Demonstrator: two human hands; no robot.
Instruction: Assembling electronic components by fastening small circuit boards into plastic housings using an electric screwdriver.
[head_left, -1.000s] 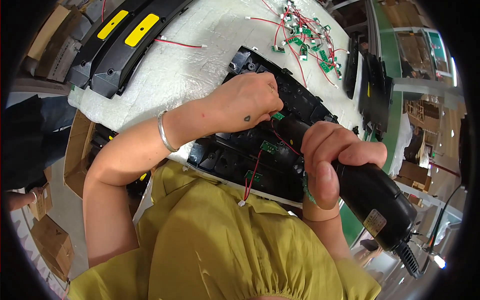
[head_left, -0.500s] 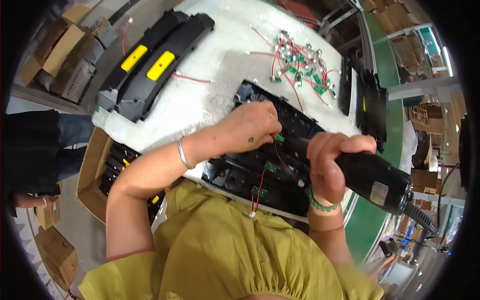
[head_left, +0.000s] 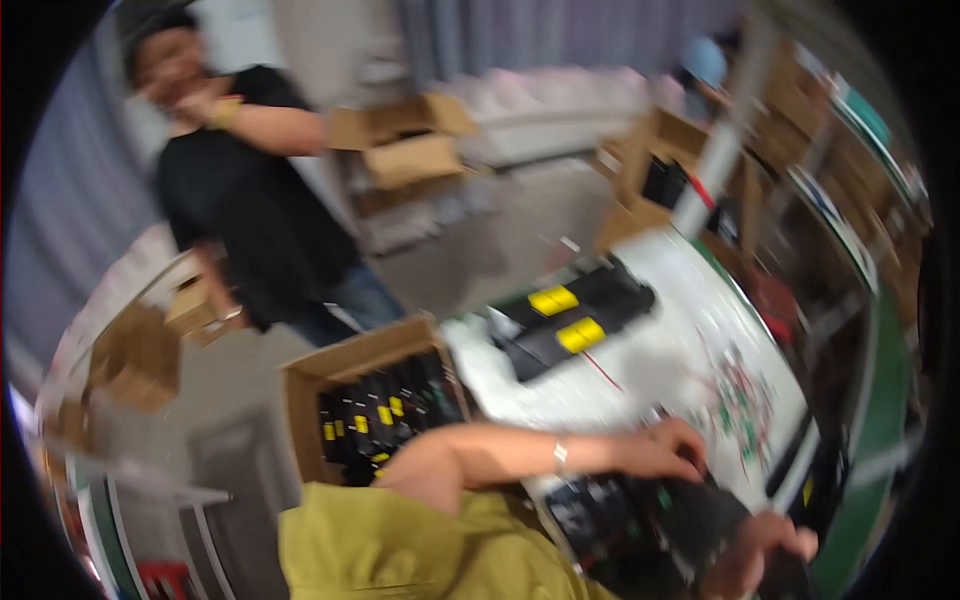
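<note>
Motion blurs the view. My left hand [head_left: 665, 450] reaches across the far edge of a black plastic housing [head_left: 600, 525], its fingers curled together; whatever they pinch is hidden. My right hand [head_left: 745, 555], at the lower right, is wrapped round a black corded electric screwdriver [head_left: 790, 580], mostly cut off by the picture's edge. Small green circuit boards with red leads lie in a heap [head_left: 738, 405] beyond my hands on the white tabletop [head_left: 650, 370]. Two long black housings with yellow labels [head_left: 580, 335] rest farther off on the table.
An open carton [head_left: 300, 385] full of black housings stands left of the table. Past it, a person in a black top [head_left: 255, 200] stands with one hand raised. More cartons [head_left: 400, 160] are behind. Black parts [head_left: 820, 480] lie at the table's right edge.
My view has swung to the left and up, bringing the standing person and the carton further into sight. My hands now appear lower and to the right; the screwdriver stays in my right hand.
</note>
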